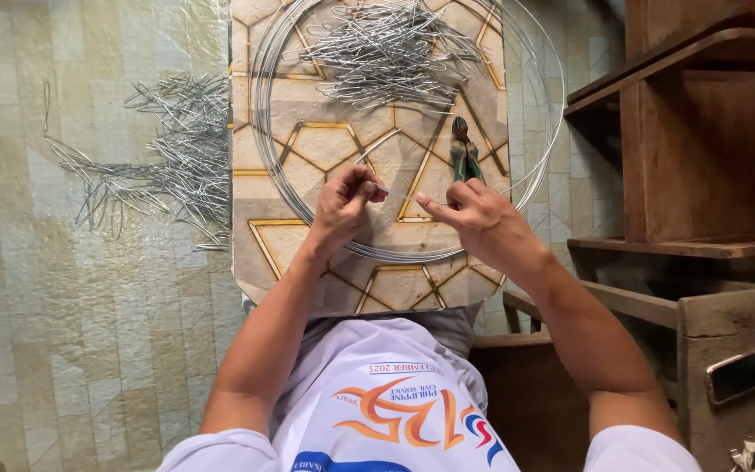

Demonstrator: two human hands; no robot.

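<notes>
While only the head camera looks down here, it shows both hands over a patterned board (pixel 264 253) on the person's lap. Fingers of the left hand (pixel 342 205) are pinched shut on a short piece of wire (pixel 376 147) that slants up from them. Curled closed, the right hand (pixel 474 214) grips pliers (pixel 462 150) with its forefinger pointing toward the left. Both rest inside a large wire coil (pixel 264 96) lying on the board. As for progress, a heap of bent wire pieces (pixel 391 48) sits at the board's far end and a bigger pile (pixel 172 153) lies on the floor mat (pixel 63 306) to the left; much coil seems left to cut.
</notes>
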